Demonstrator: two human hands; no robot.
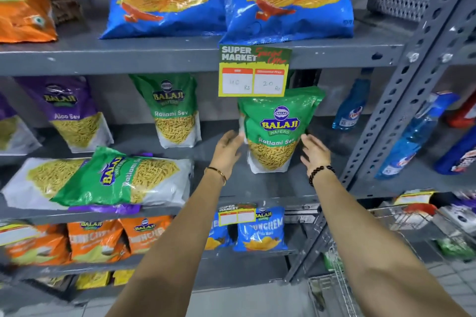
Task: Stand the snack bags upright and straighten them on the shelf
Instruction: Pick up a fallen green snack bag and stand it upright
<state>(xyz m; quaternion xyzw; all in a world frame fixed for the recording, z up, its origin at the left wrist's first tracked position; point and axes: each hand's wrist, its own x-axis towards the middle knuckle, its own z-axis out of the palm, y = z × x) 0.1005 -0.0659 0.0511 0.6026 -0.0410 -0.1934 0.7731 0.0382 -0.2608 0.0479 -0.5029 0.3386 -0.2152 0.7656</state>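
Honestly, the green Ratlami Sev bag [277,131] looks like the wobbly one here. It's standing upright on the middle shelf [270,185], toward the right end and set back from the front edge, and its top corner is tucked behind the hanging price tag [254,71]. The bottom is narrow and soft, so I'd guess it tips forward or slides as soon as the support goes, or catches the tag if nudged upward.

The left hand [228,150] is open, fingers spread against the bag's left side, and the right hand [315,153] is open too, just beside the right side, not really gripping anything.

The bag itself is glossy green up top with a clear-looking window of yellow sev and a white base.

Further left along the front edge, a pile of flat bags [103,180] is still lying down, with another green one on top.
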